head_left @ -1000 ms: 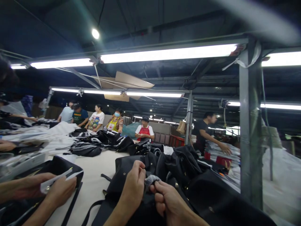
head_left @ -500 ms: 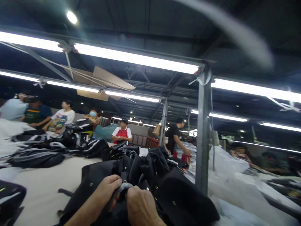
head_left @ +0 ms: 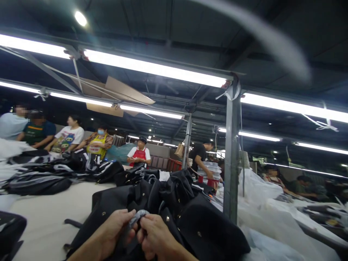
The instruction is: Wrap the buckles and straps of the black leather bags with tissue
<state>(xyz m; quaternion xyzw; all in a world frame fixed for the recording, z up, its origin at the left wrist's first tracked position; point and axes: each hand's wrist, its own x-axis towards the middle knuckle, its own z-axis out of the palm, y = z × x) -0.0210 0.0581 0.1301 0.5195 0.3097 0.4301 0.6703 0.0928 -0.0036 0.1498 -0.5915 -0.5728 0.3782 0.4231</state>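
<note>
Between my two hands a grey strip (head_left: 139, 214) arches over black fabric. My left hand (head_left: 119, 227) pinches its left end, thumb and fingers pressed together. On the right end, my right hand (head_left: 154, 232) is closed with curled fingers. Both hands are low in the middle of the view, a short gap apart. Under and around them lie black bags (head_left: 214, 226) with small gold-coloured metal fittings. What the strip joins to below my hands is hidden.
A pale table surface (head_left: 54, 210) lies to the left, with more black bags (head_left: 40, 181) heaped behind. A metal post (head_left: 231, 163) rises at right beside white plastic sheeting (head_left: 272, 217). Several people stand or sit beyond the table, one in a red apron (head_left: 140, 155).
My right hand has shifted slightly left and turned, showing its curled fingers. My left hand sits slightly lower and further left. A person in a yellow apron is now more visible.
</note>
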